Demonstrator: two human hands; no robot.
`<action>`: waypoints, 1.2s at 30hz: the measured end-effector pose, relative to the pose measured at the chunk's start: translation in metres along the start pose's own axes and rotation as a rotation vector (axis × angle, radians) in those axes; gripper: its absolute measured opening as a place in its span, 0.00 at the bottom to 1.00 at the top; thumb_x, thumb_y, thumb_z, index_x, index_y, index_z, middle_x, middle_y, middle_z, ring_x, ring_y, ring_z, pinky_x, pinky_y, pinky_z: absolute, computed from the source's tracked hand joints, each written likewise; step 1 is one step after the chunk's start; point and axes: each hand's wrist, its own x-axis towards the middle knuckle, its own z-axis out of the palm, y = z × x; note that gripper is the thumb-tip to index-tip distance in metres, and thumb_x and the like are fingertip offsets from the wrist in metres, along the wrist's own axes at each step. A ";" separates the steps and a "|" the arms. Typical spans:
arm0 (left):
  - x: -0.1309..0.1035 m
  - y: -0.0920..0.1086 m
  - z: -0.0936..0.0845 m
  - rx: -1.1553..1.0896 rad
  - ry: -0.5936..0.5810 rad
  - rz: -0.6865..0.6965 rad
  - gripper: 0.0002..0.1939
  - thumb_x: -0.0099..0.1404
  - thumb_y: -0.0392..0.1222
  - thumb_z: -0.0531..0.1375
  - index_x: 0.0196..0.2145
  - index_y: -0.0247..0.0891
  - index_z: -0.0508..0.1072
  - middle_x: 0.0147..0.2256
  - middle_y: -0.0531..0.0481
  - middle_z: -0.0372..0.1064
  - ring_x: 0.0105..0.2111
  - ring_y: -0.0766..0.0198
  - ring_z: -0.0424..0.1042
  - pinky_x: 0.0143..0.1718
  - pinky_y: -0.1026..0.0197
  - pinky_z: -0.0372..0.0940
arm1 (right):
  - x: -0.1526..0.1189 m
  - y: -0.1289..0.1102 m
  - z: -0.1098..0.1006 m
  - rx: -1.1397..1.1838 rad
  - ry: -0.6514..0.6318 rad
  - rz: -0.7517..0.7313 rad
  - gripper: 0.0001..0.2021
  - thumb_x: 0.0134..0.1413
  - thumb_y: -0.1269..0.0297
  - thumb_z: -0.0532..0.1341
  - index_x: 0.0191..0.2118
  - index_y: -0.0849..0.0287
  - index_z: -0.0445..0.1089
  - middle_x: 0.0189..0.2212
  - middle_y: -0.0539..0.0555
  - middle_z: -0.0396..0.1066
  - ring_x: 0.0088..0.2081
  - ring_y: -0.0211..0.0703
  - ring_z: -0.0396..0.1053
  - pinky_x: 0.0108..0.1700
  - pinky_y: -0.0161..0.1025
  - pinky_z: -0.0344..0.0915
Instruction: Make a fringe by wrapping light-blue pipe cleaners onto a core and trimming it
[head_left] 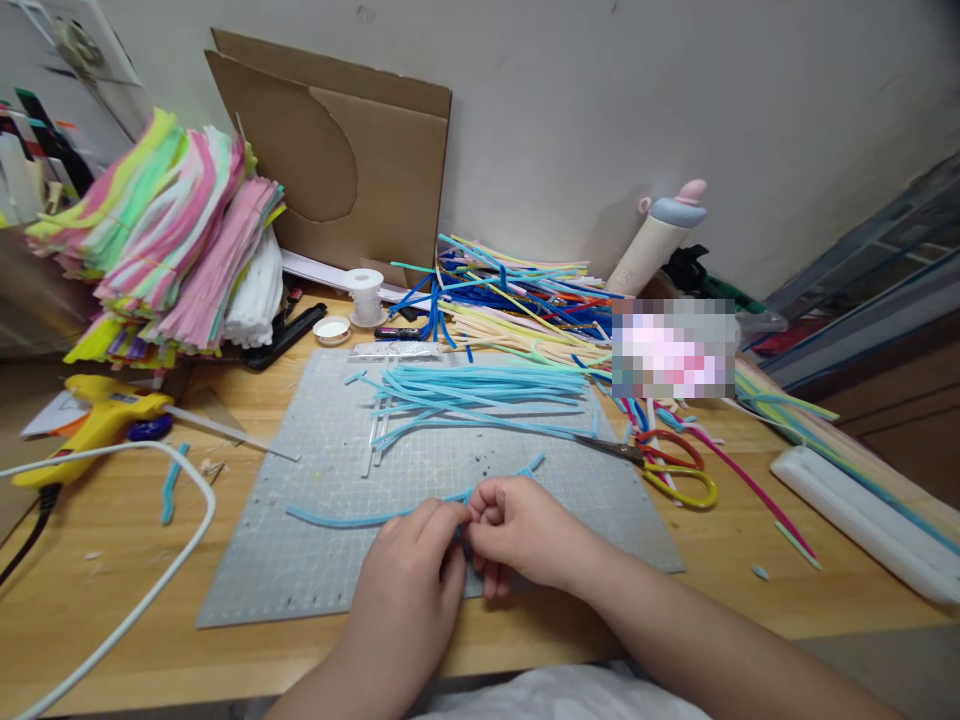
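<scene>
Both hands meet over the front of the grey cutting mat (300, 580). My left hand (416, 560) is closed on a light blue pipe cleaner (330, 518), whose long free end stretches out to the left. Pinched beside it, my right hand (517, 530) has its fingers curled on the same blue piece, with a short twisted blue end showing above the knuckles. The exact spot between the fingertips is mostly hidden. Behind the hands, a bundle of light blue pipe cleaners (480, 395) lies across the mat.
Scissors (679, 470) with red and yellow handles lie at the mat's right edge. A yellow glue gun (97, 415) and white cable (169, 590) are on the left. Colourful bundles (180, 230), cardboard (375, 160), a wire spool (366, 298) and a bottle (652, 240) stand behind.
</scene>
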 end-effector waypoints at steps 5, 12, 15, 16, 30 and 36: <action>-0.001 -0.001 0.000 -0.037 0.011 -0.049 0.09 0.61 0.31 0.52 0.34 0.42 0.67 0.33 0.53 0.70 0.34 0.60 0.67 0.36 0.57 0.58 | 0.000 -0.002 -0.001 0.020 -0.015 0.009 0.05 0.42 0.75 0.53 0.28 0.60 0.60 0.14 0.43 0.66 0.14 0.35 0.67 0.13 0.27 0.61; 0.001 0.001 0.000 -0.043 0.005 -0.067 0.10 0.61 0.31 0.52 0.36 0.43 0.68 0.32 0.54 0.70 0.33 0.60 0.67 0.35 0.57 0.58 | 0.000 -0.002 -0.003 0.037 -0.030 0.006 0.04 0.44 0.74 0.53 0.29 0.60 0.60 0.14 0.44 0.66 0.13 0.34 0.66 0.13 0.27 0.62; 0.000 0.001 -0.001 -0.041 0.002 -0.069 0.10 0.61 0.31 0.52 0.36 0.43 0.68 0.32 0.53 0.70 0.33 0.60 0.67 0.35 0.57 0.58 | 0.000 -0.002 -0.003 0.049 -0.036 0.002 0.04 0.44 0.74 0.53 0.29 0.60 0.60 0.14 0.44 0.67 0.13 0.34 0.67 0.14 0.27 0.62; 0.000 0.001 -0.001 -0.038 0.005 -0.072 0.10 0.61 0.31 0.52 0.36 0.43 0.69 0.32 0.53 0.70 0.33 0.60 0.67 0.35 0.57 0.58 | 0.000 -0.002 -0.003 0.048 -0.037 0.002 0.04 0.44 0.74 0.53 0.28 0.60 0.60 0.14 0.44 0.67 0.13 0.34 0.66 0.13 0.27 0.62; 0.000 -0.002 0.004 -0.024 0.112 -0.049 0.06 0.60 0.32 0.52 0.34 0.39 0.66 0.35 0.48 0.64 0.35 0.60 0.66 0.35 0.57 0.63 | 0.000 -0.001 -0.004 0.018 -0.028 -0.005 0.06 0.38 0.74 0.52 0.27 0.60 0.61 0.13 0.44 0.66 0.14 0.35 0.67 0.13 0.28 0.62; -0.001 -0.003 0.003 -0.024 0.159 0.008 0.06 0.60 0.30 0.53 0.33 0.39 0.66 0.37 0.47 0.62 0.37 0.60 0.66 0.36 0.58 0.64 | 0.000 -0.003 -0.004 0.023 -0.031 0.017 0.06 0.36 0.74 0.52 0.27 0.60 0.60 0.13 0.44 0.66 0.13 0.35 0.66 0.13 0.27 0.62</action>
